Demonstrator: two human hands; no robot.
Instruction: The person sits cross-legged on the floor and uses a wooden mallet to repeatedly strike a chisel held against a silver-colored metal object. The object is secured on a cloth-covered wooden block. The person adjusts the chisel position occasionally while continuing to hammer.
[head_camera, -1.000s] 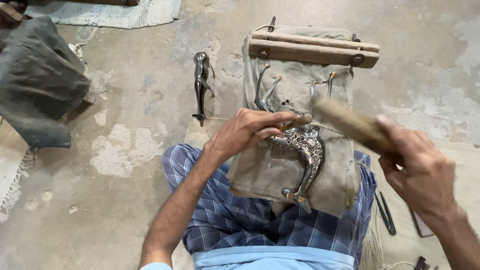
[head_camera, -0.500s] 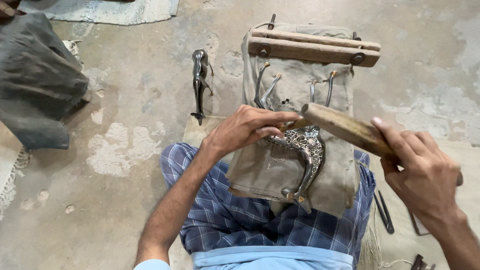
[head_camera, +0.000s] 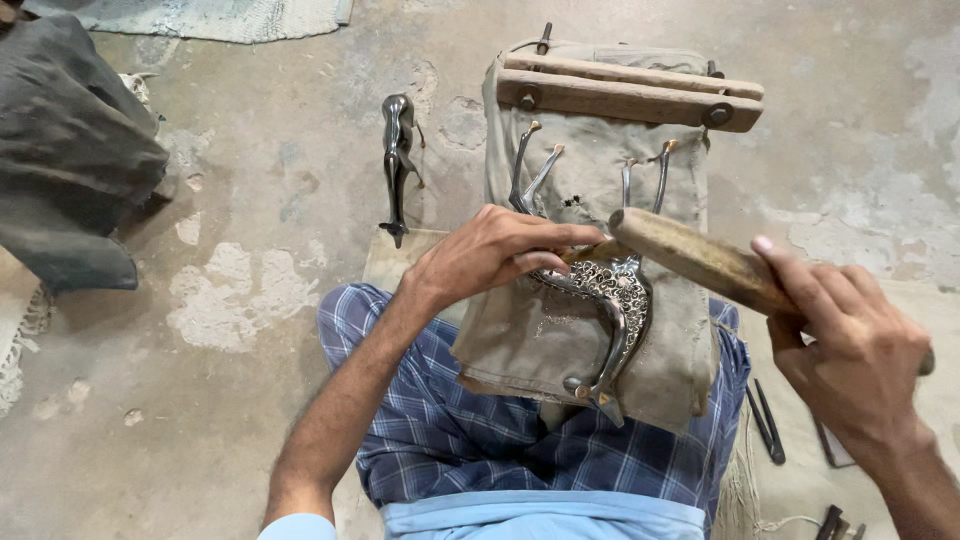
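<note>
Metal piece: a curved, silvery, patterned metal piece lies on a canvas-covered pad over the person's lap, its long axis running from upper left, under the fingers, down to a narrow tip near the knee.
Left hand: the left hand rests on the upper end of the piece, its grip clenched around a small tool whose tip is covered by the fingers.
Right hand: the right hand has its grip clenched on a wooden mallet, raised to the right of the piece.
Key relation: the mallet's free end points left, hanging just above the left fingers.
Nearer hand: the left.
Surroundings: a dark metal figure lies on the floor; thin tools lie at right.
Hidden: the small tool's shape; the mallet's far end behind the right hand.
</note>
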